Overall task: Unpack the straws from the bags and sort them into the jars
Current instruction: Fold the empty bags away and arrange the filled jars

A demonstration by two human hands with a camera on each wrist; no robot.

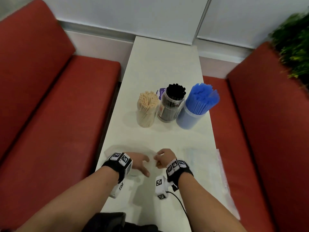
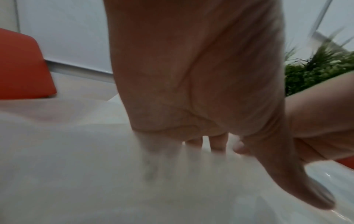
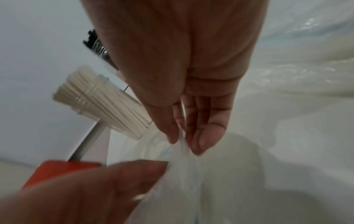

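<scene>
red benches (image 1: 50,114), white table (image 1: 160,67), pale wall (image 1: 125,12)

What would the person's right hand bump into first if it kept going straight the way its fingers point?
Probably the left hand, just across the clear bag that the right hand pinches; depth is uncertain.

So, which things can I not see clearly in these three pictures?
- Left wrist view: the left hand lies on the clear bag; the plastic blurs the fingers behind it. The jars are hidden.
- Right wrist view: the black straw jar is mostly behind the right hand.
- Head view: the second bag is nearly invisible on the table; whether it holds straws is unclear.
</scene>
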